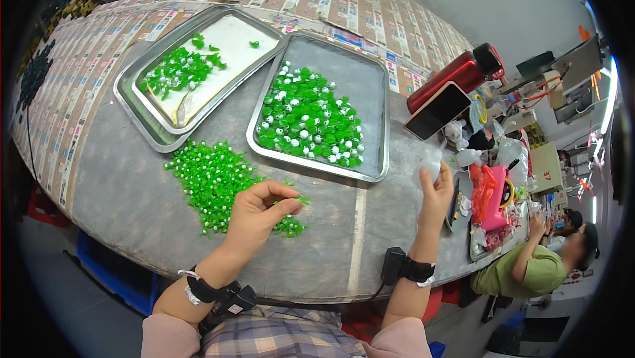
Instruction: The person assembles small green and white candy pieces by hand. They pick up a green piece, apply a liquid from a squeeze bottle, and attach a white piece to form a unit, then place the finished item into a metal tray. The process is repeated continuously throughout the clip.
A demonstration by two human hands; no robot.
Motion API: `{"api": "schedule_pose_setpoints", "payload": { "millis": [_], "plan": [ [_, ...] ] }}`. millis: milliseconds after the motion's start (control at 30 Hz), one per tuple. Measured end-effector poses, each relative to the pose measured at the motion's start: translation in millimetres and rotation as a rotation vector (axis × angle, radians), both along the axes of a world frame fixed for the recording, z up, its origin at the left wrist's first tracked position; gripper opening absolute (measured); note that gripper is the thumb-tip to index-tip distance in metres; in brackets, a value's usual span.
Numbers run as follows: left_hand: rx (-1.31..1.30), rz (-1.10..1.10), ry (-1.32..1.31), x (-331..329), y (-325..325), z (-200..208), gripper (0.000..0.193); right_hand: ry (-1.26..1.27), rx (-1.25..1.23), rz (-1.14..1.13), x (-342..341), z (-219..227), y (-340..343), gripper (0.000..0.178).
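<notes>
My left hand (pixel 254 216) is closed in a pinch, with a small green plastic piece (pixel 302 200) between thumb and forefinger. Under and beside it spreads a loose pile of small green pieces with white dots (pixel 211 176) on the table. On the right, my right hand (pixel 434 196) grips a whitish translucent object (pixel 428 161) whose exact kind I cannot make out. Ahead of both hands lies a metal tray (pixel 370 103) holding a heap of green pieces and white balls with dark marks (pixel 307 120).
Far left, a metal tray (pixel 126 103) carries a smaller white-lined tray with green pieces (pixel 178 74). To the right are a red bottle (pixel 450 80), a phone (pixel 439 110), a pink basket (pixel 496 202) and red plastic (pixel 481 185). A person in green (pixel 529 271) sits further right.
</notes>
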State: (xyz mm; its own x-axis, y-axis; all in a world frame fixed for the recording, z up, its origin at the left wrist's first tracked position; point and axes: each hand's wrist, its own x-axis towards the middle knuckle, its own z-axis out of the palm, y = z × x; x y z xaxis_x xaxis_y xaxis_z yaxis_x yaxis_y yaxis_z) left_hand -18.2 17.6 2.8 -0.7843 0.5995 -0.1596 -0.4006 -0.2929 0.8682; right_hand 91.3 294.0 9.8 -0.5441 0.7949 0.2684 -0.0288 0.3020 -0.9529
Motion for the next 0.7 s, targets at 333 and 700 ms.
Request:
{"api": "schedule_pose_setpoints", "payload": {
  "millis": [333,700],
  "plan": [
    [-0.001,0.001,-0.018,-1,-3,-1,0.01,-0.313,0.904,-0.551,7,21,-10,0.04],
    [0.0,0.021,0.006,0,2,0,0.008,-0.774,0.753,0.179,-84,-4,-35,0.015]
  ]
}}
